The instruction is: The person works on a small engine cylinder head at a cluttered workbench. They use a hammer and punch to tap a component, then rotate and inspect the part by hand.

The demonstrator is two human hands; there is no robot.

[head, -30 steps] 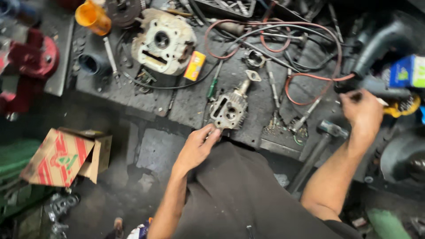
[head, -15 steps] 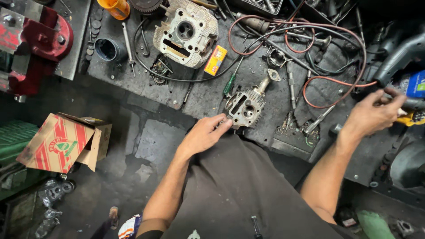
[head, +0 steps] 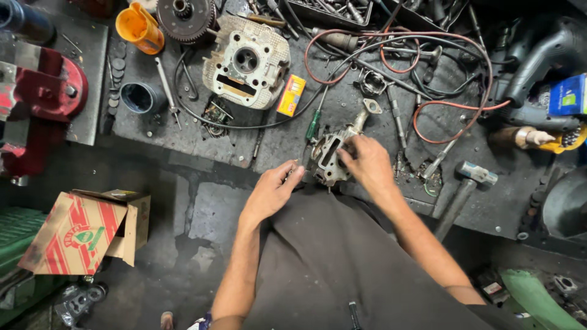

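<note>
A small grey metal engine part (head: 328,154) with a bracket arm rests at the front edge of the dark workbench (head: 275,143). My left hand (head: 273,190) touches its left side with the fingertips, fingers curled. My right hand (head: 367,168) lies over its right side, fingers closed around the casting. A green-handled screwdriver (head: 314,123) lies just behind the part.
A large cylinder head (head: 246,61), yellow box (head: 291,95), orange cup (head: 140,27), gear (head: 184,16) and red and black cables (head: 440,104) crowd the bench. A hammer (head: 463,189) lies to the right, a red vise (head: 43,98) to the left, a cardboard box (head: 85,232) on the floor.
My right hand has come in from the far right of the bench onto the engine part. The left hand stays at the part's left side. The camera has shifted slightly.
</note>
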